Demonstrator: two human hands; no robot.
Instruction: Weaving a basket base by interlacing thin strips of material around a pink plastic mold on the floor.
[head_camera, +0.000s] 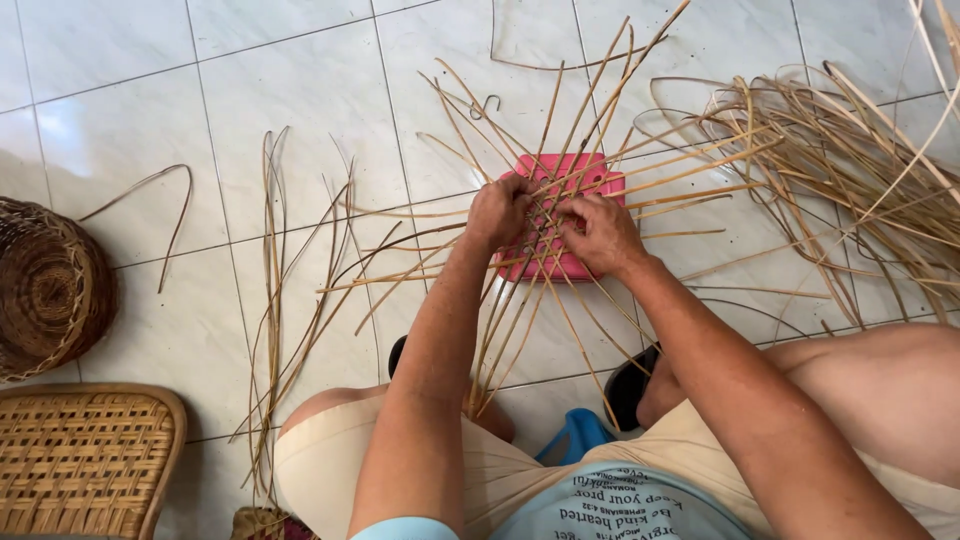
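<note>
My left hand (497, 210) and my right hand (600, 235) rest close together on a crossing of thin rattan strips (545, 215) that fan outward like a star. Both hands pinch strips at the woven centre. The weave lies on top of a pink square plastic stool (600, 178) standing on the white tiled floor. Long strip ends reach down toward my knees and up toward the far tiles.
A loose heap of rattan strips (840, 150) lies at the right. A few long strips (272, 290) lie at the left. A round dark woven basket (45, 290) and a square woven tray (80, 460) sit at the lower left. My black sandals (630, 385) are below the stool.
</note>
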